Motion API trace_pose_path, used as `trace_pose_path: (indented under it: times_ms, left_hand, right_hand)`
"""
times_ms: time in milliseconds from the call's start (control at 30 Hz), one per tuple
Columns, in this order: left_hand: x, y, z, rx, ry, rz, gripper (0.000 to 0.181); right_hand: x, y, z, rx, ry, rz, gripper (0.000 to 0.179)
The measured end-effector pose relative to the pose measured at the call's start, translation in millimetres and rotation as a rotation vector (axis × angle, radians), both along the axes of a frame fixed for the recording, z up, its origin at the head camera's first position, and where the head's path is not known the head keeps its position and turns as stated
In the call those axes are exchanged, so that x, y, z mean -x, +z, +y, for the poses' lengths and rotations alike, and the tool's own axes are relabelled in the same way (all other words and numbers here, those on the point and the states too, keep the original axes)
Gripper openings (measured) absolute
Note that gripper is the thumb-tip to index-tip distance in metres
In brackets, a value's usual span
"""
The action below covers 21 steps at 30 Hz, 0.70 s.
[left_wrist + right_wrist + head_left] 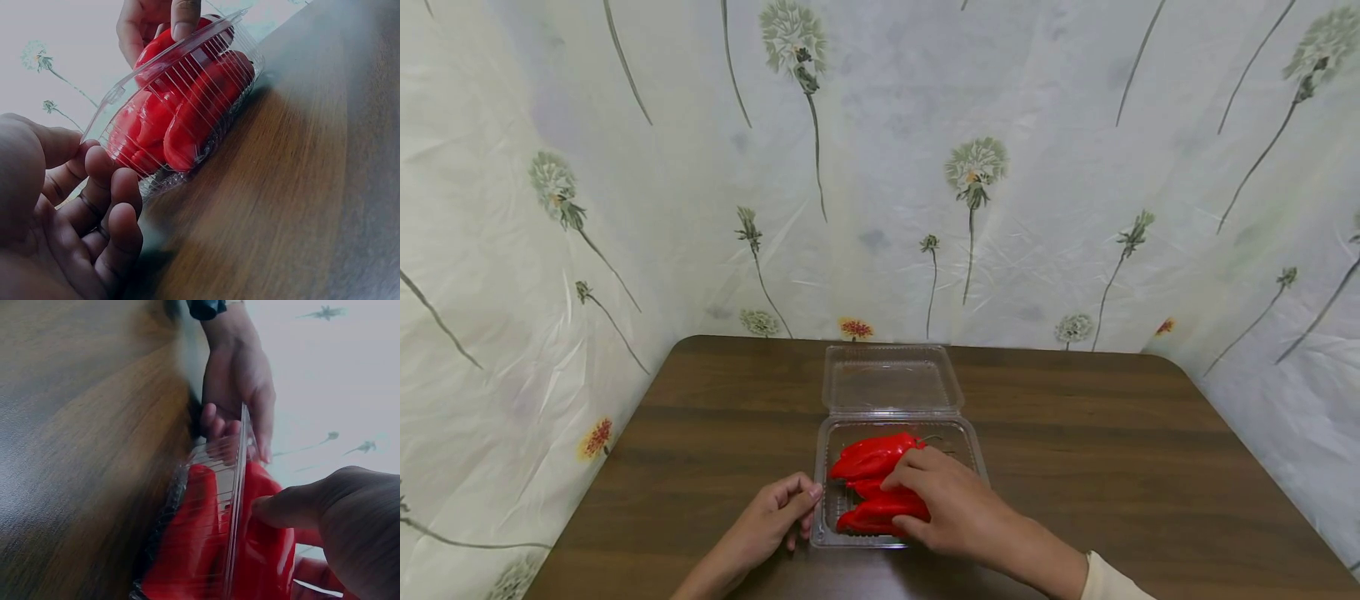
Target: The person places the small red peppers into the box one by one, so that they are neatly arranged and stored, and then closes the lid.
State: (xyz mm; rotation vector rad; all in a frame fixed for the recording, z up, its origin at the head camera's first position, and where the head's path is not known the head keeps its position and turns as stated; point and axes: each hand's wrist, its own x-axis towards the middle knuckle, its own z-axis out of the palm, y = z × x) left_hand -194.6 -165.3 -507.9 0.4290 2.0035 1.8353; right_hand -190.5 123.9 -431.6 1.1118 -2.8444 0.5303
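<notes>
A clear plastic clamshell container (822, 467) lies on the table with its lid folded back, away from me. Several long, glossy red peppers (872, 458) fill its base; a thin stem shows on the far one. My left hand (772, 517) pinches the container's left rim between thumb and index finger, the other fingers loosely bent below, as the left wrist view shows. From the right, my right hand (958, 504) reaches over the base and grips the nearest red pepper (880, 512), thumb on the near side. Its fingers hide the pepper's right end.
The open lid (891, 379) lies flat behind the base, close to the table's back edge. Brown wood table (1090, 467) extends to both sides. A pale sheet with printed dandelions (880, 167) hangs around the back and sides.
</notes>
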Motion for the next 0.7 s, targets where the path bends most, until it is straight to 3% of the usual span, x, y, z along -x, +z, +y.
trace_pose_path:
  times_ms: [433, 700]
  left_hand:
    - [-0.2, 0.7, 0.1, -0.007, 0.0, -0.014, 0.036]
    - [0.0, 1.4, 0.4, 0.008, 0.013, -0.021, 0.036]
  right_hand:
    - [-2.3, 0.9, 2.4, -0.007, 0.003, -0.012, 0.032]
    - [11.0, 13.8, 16.3, 0.124, -0.072, -0.07, 0.024]
